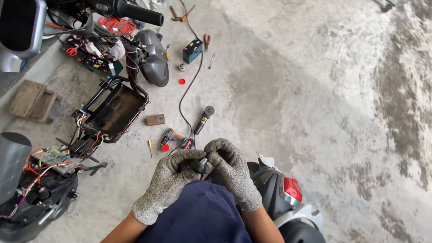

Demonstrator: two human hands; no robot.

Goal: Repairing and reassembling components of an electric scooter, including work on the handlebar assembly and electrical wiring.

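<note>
Over the person's lap, at the near edge of the concrete floor: both gloved hands meet around a small dark part [199, 165] with a bit of pale metal showing.
Left hand [173, 173]: curled under and around the part, fingers closed on its dark body.
Right hand [229, 168]: fingertips pinching the part's upper end from the other side, touching the left hand's fingers.
Part: too small and too covered by the grey knit gloves to say what kind it is.
Doing it well: judged from the grip, the left hand should act as the steady holder while the right does the fine work; keeping the part over the lap lets a dropped piece land on the dark blue cloth [202, 216] and not roll across the floor.
Glove caution: thick knit dulls feel, so slow, small turns suit better than force.
Floor ahead of the hands: an angle grinder [203, 119] on a black cable, a cordless drill [173, 137] just beside it, a small screwdriver [150, 147].
Far left corner: a stripped scooter frame [112, 110] with loose wiring, pliers [206, 40], a small battery [192, 50].
Right of the lap: a scooter tail with a red lamp [292, 189].
</note>
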